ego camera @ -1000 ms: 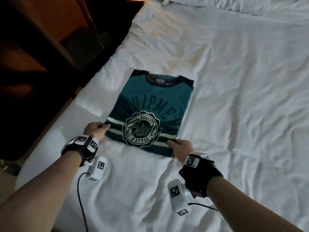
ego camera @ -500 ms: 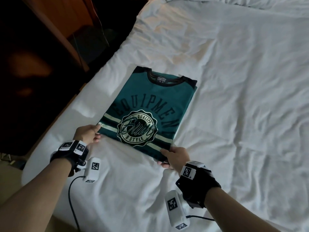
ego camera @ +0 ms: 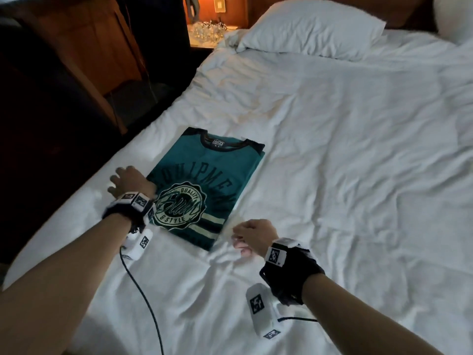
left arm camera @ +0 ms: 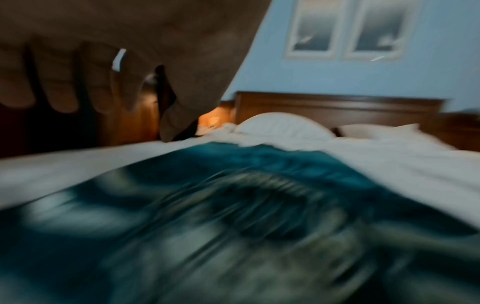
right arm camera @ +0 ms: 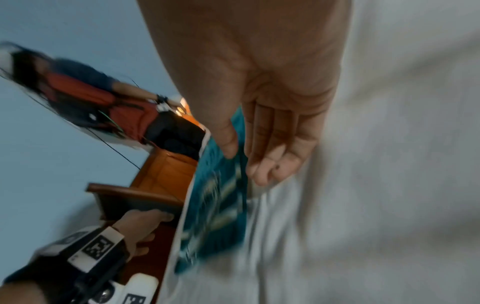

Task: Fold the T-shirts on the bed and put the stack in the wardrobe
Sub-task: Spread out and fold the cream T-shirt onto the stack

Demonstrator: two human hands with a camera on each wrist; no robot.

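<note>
1. From the head camera, a folded teal T-shirt (ego camera: 204,185) lies flat on the white bed (ego camera: 332,149), near its left edge, dark collar toward the pillow (ego camera: 309,29). Its round cream badge and cream stripes face up; part of the badge is covered by the left wrist. The left hand (ego camera: 130,183) sits at the shirt's left edge, fingers spread and holding nothing. The right hand (ego camera: 252,235) hovers just beside the shirt's near right corner, apart from it, fingers loosely curled, empty.

2. At the left wrist, motion blur smears the print into streaks, so no lettering can be read. Straight fingers (left arm camera: 62,82) hang above the sheet, clear of the cloth. Only this view shows a wooden headboard (left arm camera: 337,105) and two framed pictures (left arm camera: 345,28) on a blue wall.

3. At the right wrist, the picture is tilted and blurred. The thumb and relaxed fingers (right arm camera: 272,148) lie close to the shirt's edge; whether they touch it I cannot tell. The other hand appears at the shirt's far side.
</note>
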